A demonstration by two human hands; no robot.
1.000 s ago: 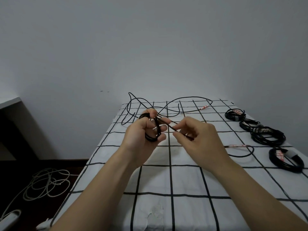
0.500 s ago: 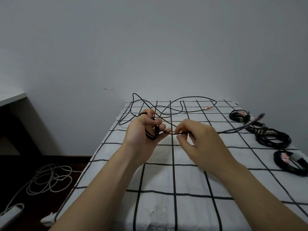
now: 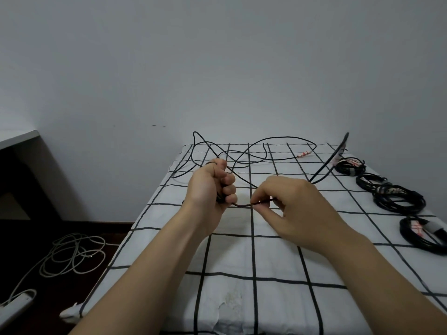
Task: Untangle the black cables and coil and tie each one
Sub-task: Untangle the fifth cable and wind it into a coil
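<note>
Black thin cable held above white grid-lined bedsheet: coiled part clutched in curled left hand, next stretch pinched by right hand just beside. Free length flung up toward the right; loose loops across the far end. Tied black cable bundles along right edge.

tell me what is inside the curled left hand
Loops of thin black cable show as a dark patch between the fingers of the left hand, and a strand runs out to the right hand, which pinches it. The fingers cover how many loops there are.
</note>
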